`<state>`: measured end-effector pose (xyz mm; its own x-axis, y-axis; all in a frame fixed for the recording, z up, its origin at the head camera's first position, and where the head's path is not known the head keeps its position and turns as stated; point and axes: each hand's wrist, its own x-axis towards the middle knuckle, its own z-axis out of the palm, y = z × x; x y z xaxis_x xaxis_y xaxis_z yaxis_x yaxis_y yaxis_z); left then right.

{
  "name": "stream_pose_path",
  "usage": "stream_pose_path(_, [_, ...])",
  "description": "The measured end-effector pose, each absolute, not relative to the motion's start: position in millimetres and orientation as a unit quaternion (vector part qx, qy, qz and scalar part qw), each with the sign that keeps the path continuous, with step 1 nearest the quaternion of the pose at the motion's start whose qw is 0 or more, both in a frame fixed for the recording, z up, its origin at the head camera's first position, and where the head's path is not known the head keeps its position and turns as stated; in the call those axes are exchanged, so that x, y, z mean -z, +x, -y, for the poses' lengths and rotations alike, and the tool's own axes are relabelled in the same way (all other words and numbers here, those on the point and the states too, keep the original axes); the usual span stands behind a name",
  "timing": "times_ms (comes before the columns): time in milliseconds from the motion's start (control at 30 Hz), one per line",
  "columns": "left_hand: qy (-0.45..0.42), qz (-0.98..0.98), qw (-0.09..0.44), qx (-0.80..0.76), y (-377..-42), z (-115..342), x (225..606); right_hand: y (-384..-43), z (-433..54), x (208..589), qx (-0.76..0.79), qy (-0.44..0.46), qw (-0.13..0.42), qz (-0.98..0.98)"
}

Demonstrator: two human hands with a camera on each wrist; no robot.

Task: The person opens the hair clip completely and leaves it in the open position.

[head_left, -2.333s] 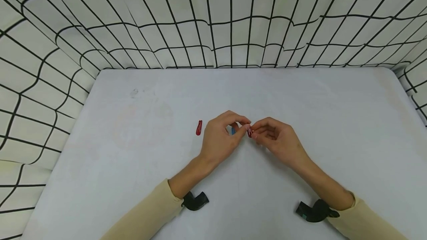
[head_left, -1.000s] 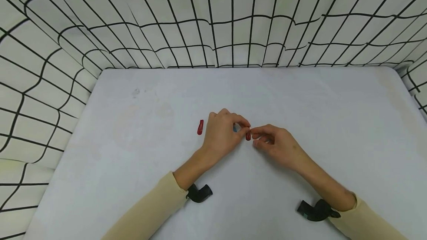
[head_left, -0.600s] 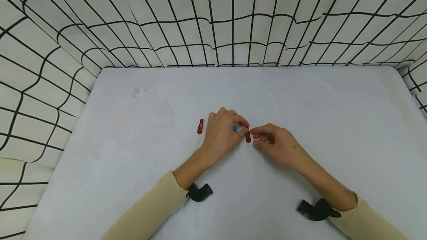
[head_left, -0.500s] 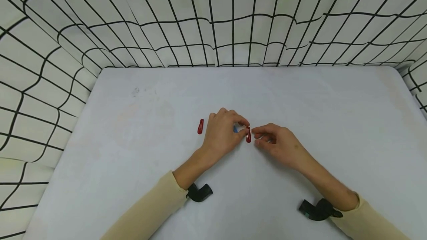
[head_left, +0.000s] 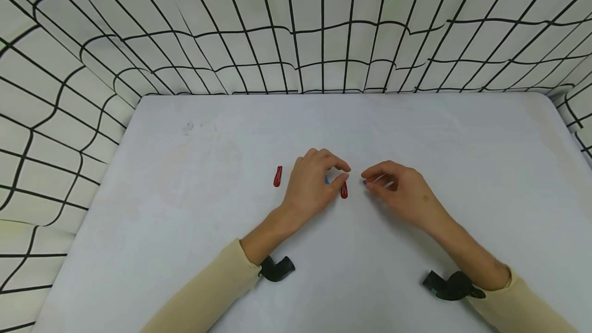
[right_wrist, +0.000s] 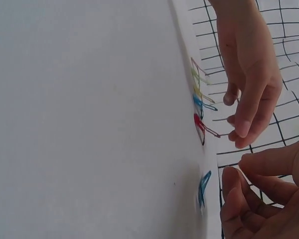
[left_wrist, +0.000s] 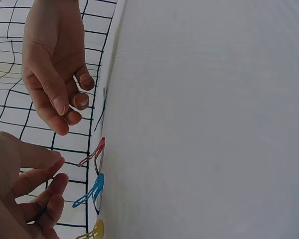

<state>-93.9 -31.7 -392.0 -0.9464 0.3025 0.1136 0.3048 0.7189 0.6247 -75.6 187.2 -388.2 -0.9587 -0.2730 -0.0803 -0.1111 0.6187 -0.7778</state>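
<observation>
A red snap hair clip [head_left: 344, 190] lies on the white table just below my left hand [head_left: 307, 184], which holds nothing; thumb and index finger are slightly apart. Partly behind that hand is a blue hair clip [head_left: 327, 180]. My right hand [head_left: 402, 191] has loosely bent fingers. By its fingertips another blue hair clip [right_wrist: 204, 189] stands on the table, apart from the fingers in the right wrist view; in the head view the hand mostly hides it. Another red hair clip [head_left: 277, 176] lies left of my left hand.
In the right wrist view a yellow clip [right_wrist: 198, 91] and a pale green one [right_wrist: 195, 74] stand in the same row of clips. The white table [head_left: 208, 251] ends at a wall with a black grid [head_left: 296, 30].
My right hand has moved right and a little away from the red clip, and a blue clip shows at its fingertips. The left thumb and finger have left the red clip, which stays put.
</observation>
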Motion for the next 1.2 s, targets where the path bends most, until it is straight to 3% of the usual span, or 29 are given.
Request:
stream_pose_path(567, [-0.204,0.926,-0.033,0.317,-91,15,386,-74,-207,391,0.378,-0.102,0.083,-0.917])
stream_pose_path(1200, [-0.222,0.941,-0.107,0.233,-87,-4,383,-75,-208,392,0.338,-0.101,0.142,-0.925])
